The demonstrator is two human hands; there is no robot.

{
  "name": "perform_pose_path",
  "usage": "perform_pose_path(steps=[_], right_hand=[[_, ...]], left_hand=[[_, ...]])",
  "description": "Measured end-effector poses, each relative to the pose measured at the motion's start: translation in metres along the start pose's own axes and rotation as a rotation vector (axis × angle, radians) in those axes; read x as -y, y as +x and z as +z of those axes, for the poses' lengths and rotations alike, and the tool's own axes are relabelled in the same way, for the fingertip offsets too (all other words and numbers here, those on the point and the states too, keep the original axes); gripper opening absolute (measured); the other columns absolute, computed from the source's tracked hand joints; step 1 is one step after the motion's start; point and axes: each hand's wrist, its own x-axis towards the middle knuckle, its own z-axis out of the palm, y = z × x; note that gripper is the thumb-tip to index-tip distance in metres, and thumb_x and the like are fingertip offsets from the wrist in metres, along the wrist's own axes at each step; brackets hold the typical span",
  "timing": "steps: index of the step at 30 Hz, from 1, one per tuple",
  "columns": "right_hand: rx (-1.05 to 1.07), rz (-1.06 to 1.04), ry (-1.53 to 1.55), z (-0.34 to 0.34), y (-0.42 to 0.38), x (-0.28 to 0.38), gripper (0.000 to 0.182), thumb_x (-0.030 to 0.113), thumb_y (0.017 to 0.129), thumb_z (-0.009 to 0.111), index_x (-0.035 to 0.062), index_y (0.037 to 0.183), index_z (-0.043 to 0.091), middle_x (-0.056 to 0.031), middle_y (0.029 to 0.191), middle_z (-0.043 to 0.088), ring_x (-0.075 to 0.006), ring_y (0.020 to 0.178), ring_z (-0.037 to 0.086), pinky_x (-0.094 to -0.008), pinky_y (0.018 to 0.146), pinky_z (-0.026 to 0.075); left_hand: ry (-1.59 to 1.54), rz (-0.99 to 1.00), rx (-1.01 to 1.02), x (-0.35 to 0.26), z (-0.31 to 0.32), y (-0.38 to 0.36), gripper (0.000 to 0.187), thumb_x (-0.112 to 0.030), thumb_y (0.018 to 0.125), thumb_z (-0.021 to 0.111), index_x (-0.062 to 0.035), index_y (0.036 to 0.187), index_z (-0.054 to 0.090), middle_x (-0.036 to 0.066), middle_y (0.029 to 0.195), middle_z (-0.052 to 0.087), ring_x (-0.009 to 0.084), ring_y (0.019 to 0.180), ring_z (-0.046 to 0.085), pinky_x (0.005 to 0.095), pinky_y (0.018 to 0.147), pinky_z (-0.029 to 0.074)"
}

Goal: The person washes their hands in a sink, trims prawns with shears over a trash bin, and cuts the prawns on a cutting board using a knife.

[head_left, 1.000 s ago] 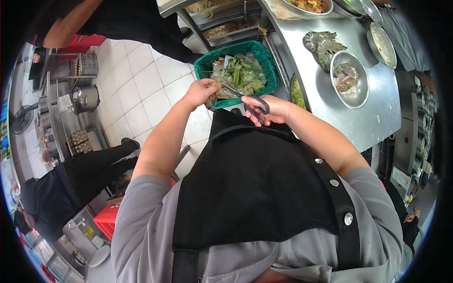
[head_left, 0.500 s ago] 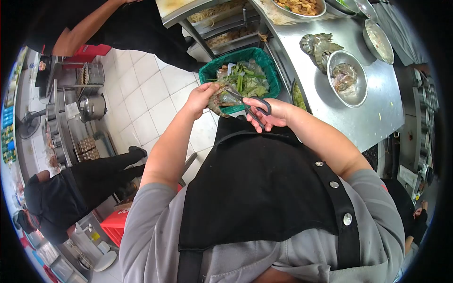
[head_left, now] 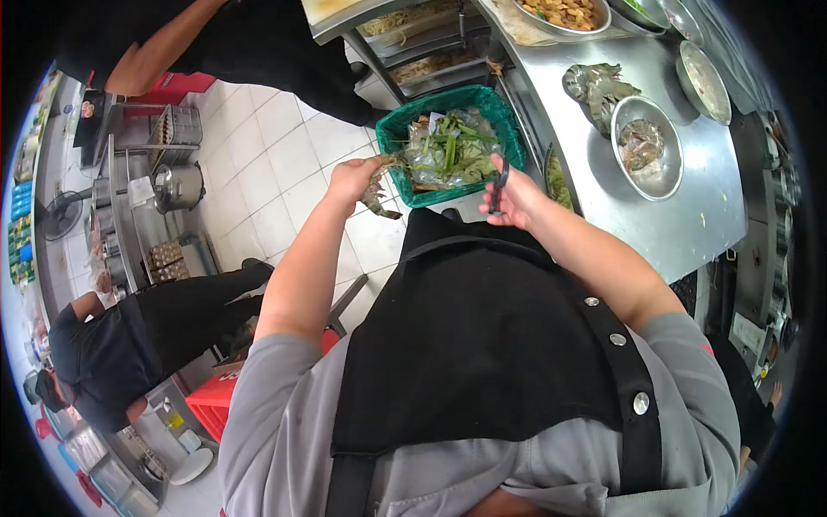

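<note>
A raw shrimp (head_left: pixel 376 195) hangs from my left hand (head_left: pixel 351 183), which is closed on its upper end. My right hand (head_left: pixel 519 200) holds black-handled scissors (head_left: pixel 498 188), apart from the shrimp. Between and beyond my hands stands a bin lined with a green bag (head_left: pixel 495 105), holding leafy scraps and clear plastic. On the steel table to the right lie several whole shrimp (head_left: pixel 596 89). Beside them, a metal bowl (head_left: pixel 673 169) contains more shrimp.
The steel table (head_left: pixel 698 220) borders my right side. Other bowls, one with brown food pieces (head_left: pixel 560 12), stand at its far end. A person in black (head_left: pixel 284 65) stands ahead left; another (head_left: pixel 129 345) works at the left. A red crate (head_left: pixel 209 398) sits low left.
My right hand has drawn the scissors away from the shrimp, to the right. My left hand has shifted slightly left and down, still gripping the shrimp.
</note>
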Motion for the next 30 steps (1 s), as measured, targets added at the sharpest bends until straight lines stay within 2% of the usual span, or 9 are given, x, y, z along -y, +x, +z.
perform_pose_path(steps=[5,7,9,13,15,21,22,26,30], right_hand=[[0.297,-0.018,-0.377,0.008,-0.038,-0.011,0.069,0.081,0.082,0.056,0.0128,0.092,0.059,-0.0008,0.079,0.061,-0.0138,0.067,0.061,-0.0265,0.06,0.042],[0.437,0.029,-0.526,0.017,-0.032,-0.01,0.074,0.086,0.078,0.055,0.0144,0.095,0.06,0.0013,0.081,0.063,-0.0079,0.069,0.053,-0.0256,0.062,0.038],[0.551,0.063,-0.582,0.026,-0.025,-0.005,0.078,0.09,0.076,0.052,0.0154,0.098,0.06,0.0014,0.082,0.063,-0.0089,0.074,0.055,-0.0273,0.065,0.037],[0.562,-0.002,-0.543,0.038,-0.027,0.012,0.084,0.093,0.074,0.05,0.0133,0.099,0.057,-0.0033,0.091,0.064,-0.0173,0.089,0.065,-0.0368,0.077,0.044],[0.529,-0.027,-0.554,0.038,-0.028,0.018,0.085,0.094,0.073,0.049,0.0128,0.099,0.056,-0.0034,0.089,0.063,-0.0174,0.087,0.065,-0.0367,0.077,0.044],[0.467,-0.057,-0.6,0.031,-0.03,0.021,0.081,0.09,0.078,0.05,0.0109,0.097,0.057,-0.0009,0.08,0.06,-0.013,0.071,0.064,-0.0285,0.064,0.043],[0.428,-0.073,-0.565,0.032,-0.031,0.018,0.076,0.084,0.083,0.051,0.0092,0.094,0.058,-0.0006,0.074,0.06,-0.0114,0.062,0.062,-0.026,0.055,0.04],[0.34,-0.126,-0.557,0.03,-0.038,0.011,0.067,0.074,0.089,0.055,0.0072,0.084,0.059,-0.0016,0.065,0.059,-0.0117,0.054,0.061,-0.0262,0.043,0.036],[0.238,-0.156,-0.641,0.025,-0.04,0.007,0.065,0.071,0.09,0.056,0.0075,0.081,0.059,-0.0015,0.064,0.057,-0.0115,0.052,0.059,-0.0271,0.042,0.036]], left_hand=[[0.048,0.033,-0.064,-0.004,0.001,0.006,0.028,-0.024,0.095,0.066,0.0032,0.097,0.068,0.006,0.08,0.066,0.013,0.062,0.059,0.0288,0.056,0.05],[-0.005,0.035,-0.029,-0.013,0.01,0.001,0.028,-0.024,0.095,0.066,0.0038,0.098,0.068,0.006,0.081,0.066,0.0131,0.062,0.059,0.0283,0.057,0.05],[-0.132,0.04,0.028,-0.02,0.02,-0.004,0.028,-0.025,0.093,0.069,0.0027,0.095,0.07,0.007,0.08,0.068,0.013,0.062,0.059,0.0282,0.057,0.048],[-0.132,0.039,0.129,-0.039,0.035,-0.024,0.029,-0.025,0.094,0.068,0.003,0.099,0.069,0.007,0.083,0.069,0.0117,0.064,0.06,0.0263,0.059,0.049],[-0.072,0.044,0.185,-0.049,0.038,-0.034,0.028,-0.025,0.095,0.066,0.0026,0.102,0.069,0.006,0.084,0.068,0.0105,0.065,0.059,0.0252,0.061,0.048],[0.184,0.121,0.229,-0.059,0.035,-0.033,0.03,-0.029,0.092,0.07,-0.0003,0.1,0.071,0.002,0.08,0.067,0.0078,0.062,0.056,0.0257,0.057,0.047],[0.231,0.144,0.219,-0.057,0.035,-0.031,0.03,-0.029,0.091,0.071,-0.0001,0.101,0.071,0.002,0.079,0.067,0.0078,0.061,0.056,0.026,0.057,0.047],[0.425,0.224,0.207,-0.057,0.038,-0.023,0.034,-0.029,0.088,0.073,0.0013,0.104,0.072,0.003,0.076,0.066,0.0083,0.058,0.057,0.027,0.056,0.048],[0.602,0.334,0.184,-0.054,0.043,-0.012,0.034,-0.028,0.088,0.073,0.0018,0.105,0.072,0.003,0.072,0.065,0.0099,0.056,0.058,0.0281,0.056,0.05]])
